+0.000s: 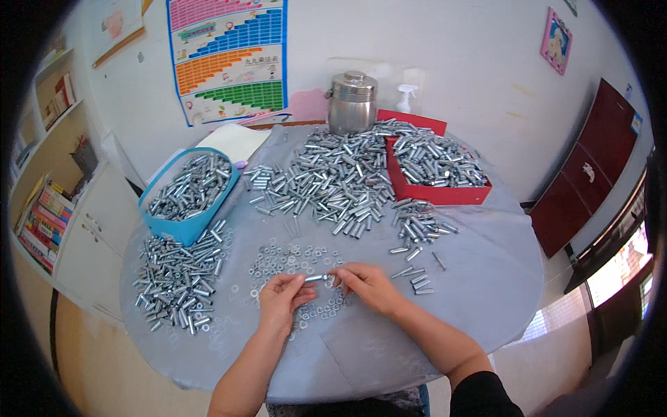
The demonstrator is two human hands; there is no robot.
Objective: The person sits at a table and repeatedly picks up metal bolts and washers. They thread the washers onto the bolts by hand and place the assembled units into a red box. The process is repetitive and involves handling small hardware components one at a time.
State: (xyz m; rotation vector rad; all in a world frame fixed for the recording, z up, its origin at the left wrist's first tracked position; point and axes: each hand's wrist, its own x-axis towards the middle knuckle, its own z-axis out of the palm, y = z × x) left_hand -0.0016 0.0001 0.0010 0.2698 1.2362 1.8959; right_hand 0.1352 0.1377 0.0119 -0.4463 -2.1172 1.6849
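My left hand and my right hand meet over the near middle of a round table covered in grey cloth. Between their fingertips they hold a small silver metal sleeve bolt lying sideways, one hand at each end. Under and just beyond the hands lies a scatter of small washers and nuts. A few loose silver bolts rest to the right of my right hand.
A big heap of silver bolts fills the table's middle. A blue tub of bolts stands at left with another pile before it. A red box of bolts sits at right; a steel canister and spray bottle at the back.
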